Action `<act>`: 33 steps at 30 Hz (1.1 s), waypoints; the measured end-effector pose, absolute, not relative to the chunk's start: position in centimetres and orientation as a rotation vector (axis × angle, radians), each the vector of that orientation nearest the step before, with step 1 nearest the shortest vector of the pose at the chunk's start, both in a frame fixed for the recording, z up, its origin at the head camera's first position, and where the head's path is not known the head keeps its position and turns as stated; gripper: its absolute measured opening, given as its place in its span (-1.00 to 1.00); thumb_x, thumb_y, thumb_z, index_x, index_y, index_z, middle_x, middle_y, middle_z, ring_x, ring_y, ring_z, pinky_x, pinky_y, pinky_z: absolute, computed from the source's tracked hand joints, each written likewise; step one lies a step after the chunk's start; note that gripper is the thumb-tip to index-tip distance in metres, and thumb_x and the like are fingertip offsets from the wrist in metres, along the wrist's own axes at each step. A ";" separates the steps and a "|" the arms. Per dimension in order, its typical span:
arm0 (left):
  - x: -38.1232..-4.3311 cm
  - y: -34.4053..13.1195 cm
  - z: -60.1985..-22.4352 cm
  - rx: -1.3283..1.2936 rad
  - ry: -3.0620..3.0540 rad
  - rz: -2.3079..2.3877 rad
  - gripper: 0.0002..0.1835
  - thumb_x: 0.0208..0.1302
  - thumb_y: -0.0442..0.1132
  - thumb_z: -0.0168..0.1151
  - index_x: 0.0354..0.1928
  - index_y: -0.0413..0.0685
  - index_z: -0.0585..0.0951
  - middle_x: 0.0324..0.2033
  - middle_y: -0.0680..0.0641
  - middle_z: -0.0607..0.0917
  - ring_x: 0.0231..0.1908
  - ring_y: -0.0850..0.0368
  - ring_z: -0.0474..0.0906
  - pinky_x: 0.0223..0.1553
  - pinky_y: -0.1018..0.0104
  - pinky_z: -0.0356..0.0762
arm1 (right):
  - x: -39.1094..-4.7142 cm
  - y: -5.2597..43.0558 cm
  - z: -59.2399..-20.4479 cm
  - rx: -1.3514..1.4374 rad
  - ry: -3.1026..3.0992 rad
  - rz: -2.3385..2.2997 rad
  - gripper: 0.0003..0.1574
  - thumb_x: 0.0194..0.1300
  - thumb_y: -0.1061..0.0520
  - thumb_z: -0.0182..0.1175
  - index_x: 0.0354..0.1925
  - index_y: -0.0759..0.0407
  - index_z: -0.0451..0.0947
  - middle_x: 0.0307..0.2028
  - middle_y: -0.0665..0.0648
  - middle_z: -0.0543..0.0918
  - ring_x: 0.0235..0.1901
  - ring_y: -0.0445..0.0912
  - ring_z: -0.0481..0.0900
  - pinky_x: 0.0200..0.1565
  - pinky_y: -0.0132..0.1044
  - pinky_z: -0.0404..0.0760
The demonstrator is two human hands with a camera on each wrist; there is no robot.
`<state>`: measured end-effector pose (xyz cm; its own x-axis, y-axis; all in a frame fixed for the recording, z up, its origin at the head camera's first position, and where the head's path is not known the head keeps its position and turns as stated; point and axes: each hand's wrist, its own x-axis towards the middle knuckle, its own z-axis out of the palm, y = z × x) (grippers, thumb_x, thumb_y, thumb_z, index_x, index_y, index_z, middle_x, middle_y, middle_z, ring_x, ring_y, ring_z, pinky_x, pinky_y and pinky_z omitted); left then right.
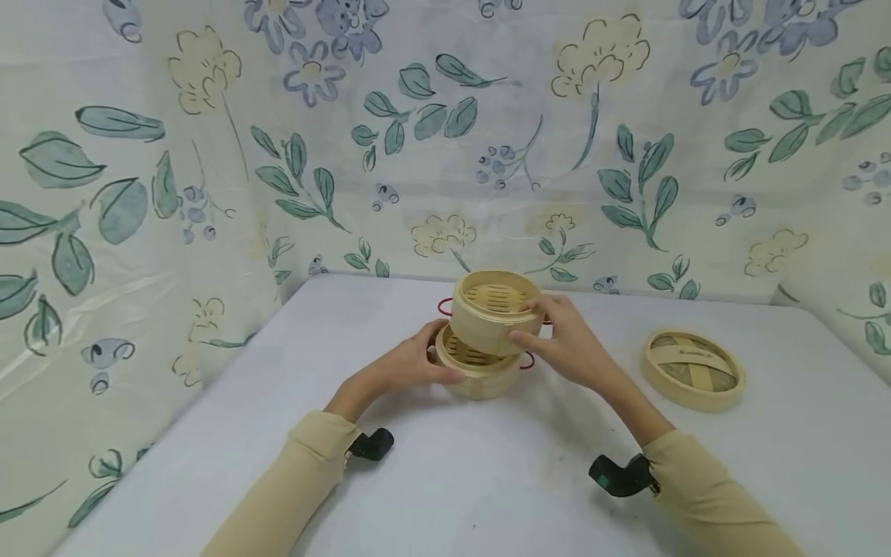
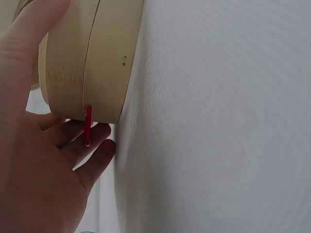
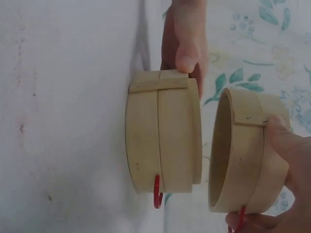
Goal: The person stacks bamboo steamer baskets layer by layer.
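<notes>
Two round bamboo steamer baskets with red handles are at the middle of the table. The lower basket (image 1: 480, 384) stands on the tabletop, its slatted floor partly showing. My left hand (image 1: 411, 360) grips it from the left, thumb in front and fingers behind. Above it, tilted and apart from it, hangs the upper basket (image 3: 250, 150); my right hand (image 1: 567, 340) holds this one by its right side. In the left wrist view a red handle (image 2: 88, 126) of the lower basket lies by the left fingers.
A round bamboo steamer lid (image 1: 692, 371) with a woven top lies on the white table (image 1: 445, 480) at the right. Behind the table's back edge hangs a floral cloth (image 1: 431, 178), which also covers the left and right sides.
</notes>
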<state>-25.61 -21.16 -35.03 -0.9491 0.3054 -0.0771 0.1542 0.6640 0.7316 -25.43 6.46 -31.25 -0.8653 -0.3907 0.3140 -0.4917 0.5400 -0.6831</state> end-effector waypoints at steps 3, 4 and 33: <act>-25.6 -21.2 -35.1 0.367 2.694 1.162 0.16 -0.02 0.20 0.50 0.52 0.03 0.05 0.39 -0.11 0.34 0.36 -0.01 0.29 0.37 -0.06 0.21 | -25.1 5.7 -31.7 0.737 -2.651 1.212 -0.43 0.28 -0.10 0.34 0.12 0.17 0.48 0.27 0.33 0.33 0.16 0.17 0.40 0.10 0.13 0.48; -25.5 -21.3 -35.1 0.367 2.694 1.169 0.15 -0.02 0.19 0.50 0.51 0.01 0.07 0.39 -0.12 0.35 0.35 -0.02 0.30 0.36 -0.06 0.22 | -24.9 5.4 -31.8 0.728 -2.648 1.206 -0.42 0.27 -0.12 0.35 0.12 0.15 0.49 0.29 0.33 0.32 0.16 0.17 0.41 0.09 0.13 0.49; -25.5 -20.9 -35.1 0.381 2.691 1.180 0.15 -0.01 0.16 0.49 0.51 -0.07 0.06 0.35 -0.22 0.40 0.30 -0.10 0.38 0.32 -0.08 0.29 | -23.7 2.8 -34.3 0.516 -2.456 1.066 -0.37 -0.01 -0.20 0.51 -0.01 0.03 0.67 0.16 0.26 0.39 -0.21 0.05 0.56 -0.32 -0.19 0.53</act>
